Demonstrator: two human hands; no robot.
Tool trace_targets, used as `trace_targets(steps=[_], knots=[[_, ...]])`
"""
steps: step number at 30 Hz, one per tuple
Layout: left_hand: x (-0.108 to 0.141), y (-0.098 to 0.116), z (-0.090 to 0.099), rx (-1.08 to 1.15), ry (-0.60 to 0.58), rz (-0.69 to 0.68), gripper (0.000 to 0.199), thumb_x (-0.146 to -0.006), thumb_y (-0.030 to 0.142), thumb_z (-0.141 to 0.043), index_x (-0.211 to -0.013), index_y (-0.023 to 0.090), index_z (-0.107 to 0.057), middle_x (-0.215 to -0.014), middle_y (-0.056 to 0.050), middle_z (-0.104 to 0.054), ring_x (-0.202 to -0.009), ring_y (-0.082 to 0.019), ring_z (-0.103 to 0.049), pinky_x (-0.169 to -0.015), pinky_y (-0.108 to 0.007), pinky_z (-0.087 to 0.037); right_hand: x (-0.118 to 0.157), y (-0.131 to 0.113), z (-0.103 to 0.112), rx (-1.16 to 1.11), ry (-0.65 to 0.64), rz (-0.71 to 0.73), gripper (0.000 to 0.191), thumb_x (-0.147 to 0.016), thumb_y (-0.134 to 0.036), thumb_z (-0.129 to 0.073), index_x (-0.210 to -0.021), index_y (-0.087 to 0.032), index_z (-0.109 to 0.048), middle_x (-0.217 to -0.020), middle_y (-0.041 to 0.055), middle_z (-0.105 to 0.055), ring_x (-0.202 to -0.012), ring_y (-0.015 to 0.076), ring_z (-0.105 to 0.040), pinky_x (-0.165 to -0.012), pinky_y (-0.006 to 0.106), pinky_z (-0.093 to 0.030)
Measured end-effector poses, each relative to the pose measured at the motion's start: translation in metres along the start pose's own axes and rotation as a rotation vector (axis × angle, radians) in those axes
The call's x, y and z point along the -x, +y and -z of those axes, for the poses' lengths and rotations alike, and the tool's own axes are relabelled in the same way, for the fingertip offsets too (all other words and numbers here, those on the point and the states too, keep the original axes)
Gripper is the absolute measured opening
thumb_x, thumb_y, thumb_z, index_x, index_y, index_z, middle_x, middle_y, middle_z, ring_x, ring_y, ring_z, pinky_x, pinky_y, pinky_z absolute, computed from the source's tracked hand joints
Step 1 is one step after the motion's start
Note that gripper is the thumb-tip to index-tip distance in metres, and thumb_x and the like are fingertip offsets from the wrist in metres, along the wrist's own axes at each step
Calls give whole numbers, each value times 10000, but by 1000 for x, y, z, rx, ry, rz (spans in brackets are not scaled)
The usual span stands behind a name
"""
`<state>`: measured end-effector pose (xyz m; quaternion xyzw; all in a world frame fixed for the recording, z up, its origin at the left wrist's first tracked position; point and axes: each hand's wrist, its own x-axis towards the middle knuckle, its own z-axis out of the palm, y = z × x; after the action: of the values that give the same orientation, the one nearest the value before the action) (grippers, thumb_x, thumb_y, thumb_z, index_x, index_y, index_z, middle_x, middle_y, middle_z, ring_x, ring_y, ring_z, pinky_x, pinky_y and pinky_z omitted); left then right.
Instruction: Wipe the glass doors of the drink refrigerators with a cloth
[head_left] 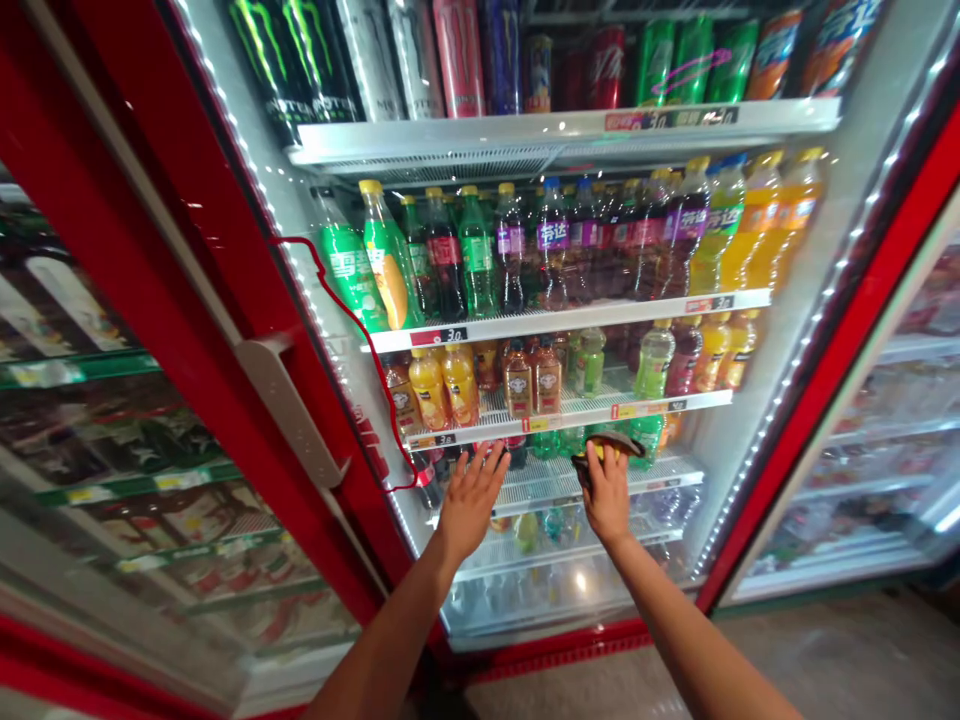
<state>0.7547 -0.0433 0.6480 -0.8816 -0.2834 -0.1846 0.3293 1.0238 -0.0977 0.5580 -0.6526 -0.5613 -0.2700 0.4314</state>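
Note:
My left hand (474,495) is held up in front of the drinks fridge, fingers stretched out and holding nothing. It appears to lie flat on the glass door (517,590), level with the lower shelves. To its right, my right hand (606,495) has its fingers over a dark, flat, cloth-like pad (626,441) with a yellow part. The pad's exact kind is unclear, and the hand covers some of it. Behind the hands, a shelf of juice bottles (459,385) shows above the left fingers, and green bottles (545,442) stand lower down.
Upper shelves hold several drink cans (457,60) and soda bottles (553,235). A grey door handle (291,412) juts from the red frame (360,500) on the left. A thin red line (367,335) runs down the glass. Another fridge (885,430) stands right, above grey floor (817,640).

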Motion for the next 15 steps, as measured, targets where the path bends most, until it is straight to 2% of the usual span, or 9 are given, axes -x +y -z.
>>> trace_targets(steps=[3, 5, 7, 9, 11, 13, 15], knots=[[-7, 7, 1, -11, 0, -31, 835, -826, 130, -545, -1599, 176, -232, -1689, -62, -125, -1566, -270, -59, -1289, -489, -14, 11, -2, -6, 32, -55, 150, 708, -900, -72, -445, -1568, -280, -338, -1516, 142, -439, -1473, 379, -262, -1095, 642, -405], [-17, 14, 2, 0, -4, -45, 839, -819, 147, -555, -1597, 178, -242, -1688, -59, -136, -1568, -271, -55, -1286, -500, -22, -5, 4, -1, 38, -116, 294, 657, -903, -74, -465, -1517, -308, -437, -1456, 100, -525, -1449, 341, -320, -1144, 619, -364], [-29, 21, 3, 18, -6, -55, 851, -811, 155, -561, -1598, 181, -237, -1687, -59, -143, -1568, -271, -55, -1284, -510, -27, -29, 19, 10, 33, -153, 357, 639, -909, -91, -485, -1499, -334, -461, -1444, 71, -550, -1442, 323, -338, -1176, 607, -327], [-41, 30, 4, 28, -1, -64, 852, -811, 141, -556, -1598, 187, -234, -1687, -55, -149, -1569, -266, -60, -1283, -506, -19, -46, 43, 22, 19, -120, 280, 663, -907, -114, -500, -1529, -329, -416, -1502, 83, -494, -1466, 350, -296, -1163, 623, -334], [-50, 40, 3, 32, 1, -58, 851, -812, 122, -549, -1599, 192, -233, -1689, -54, -144, -1569, -264, -66, -1283, -502, -18, -45, 66, 28, -6, -45, 120, 729, -898, -132, -500, -1581, -302, -310, -1588, 115, -369, -1489, 399, -233, -1124, 668, -358], [-57, 49, 2, 35, -14, -51, 859, -809, 118, -545, -1601, 195, -223, -1692, -56, -127, -1569, -270, -68, -1281, -510, -31, -27, 80, 28, -26, -1, -12, 800, -885, -124, -477, -1614, -288, -191, -1646, 130, -241, -1501, 426, -188, -1089, 706, -373], [-63, 59, 0, 39, -36, -61, 862, -810, 131, -543, -1604, 191, -210, -1695, -58, -106, -1569, -278, -69, -1277, -520, -47, -3, 84, 22, -22, -7, -43, 828, -874, -88, -441, -1620, -298, -150, -1659, 126, -201, -1506, 423, -176, -1068, 703, -399]])
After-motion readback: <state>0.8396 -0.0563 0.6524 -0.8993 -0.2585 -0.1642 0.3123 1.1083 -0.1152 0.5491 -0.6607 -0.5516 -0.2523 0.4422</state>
